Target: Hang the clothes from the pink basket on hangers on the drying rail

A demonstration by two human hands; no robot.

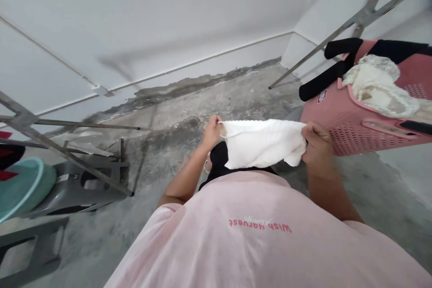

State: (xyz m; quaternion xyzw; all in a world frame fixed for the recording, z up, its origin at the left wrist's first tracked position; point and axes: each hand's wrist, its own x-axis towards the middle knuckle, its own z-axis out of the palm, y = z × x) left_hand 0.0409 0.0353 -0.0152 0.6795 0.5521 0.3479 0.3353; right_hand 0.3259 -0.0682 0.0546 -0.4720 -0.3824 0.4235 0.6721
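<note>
A white cloth (263, 141) is stretched sideways in front of my body, between my two hands. My left hand (212, 131) pinches its upper left corner. Around the right end of the cloth my right hand (317, 141) is closed, thumb on top. The fabric hangs down in loose folds along its lower edge, and whether it is a towel or a garment I cannot tell. Just beyond my right hand stands a pink laundry basket (351, 132) with perforated sides. White lacy clothing (374, 83) and black and pink pieces lie over its rim.
Metal frame legs rise at the left (77, 157) and right (313, 51). A grey plastic stool (108, 175) stands at the left, with a light green basin (37, 189) on it. A white wall (168, 13) borders the rough concrete floor (162, 144).
</note>
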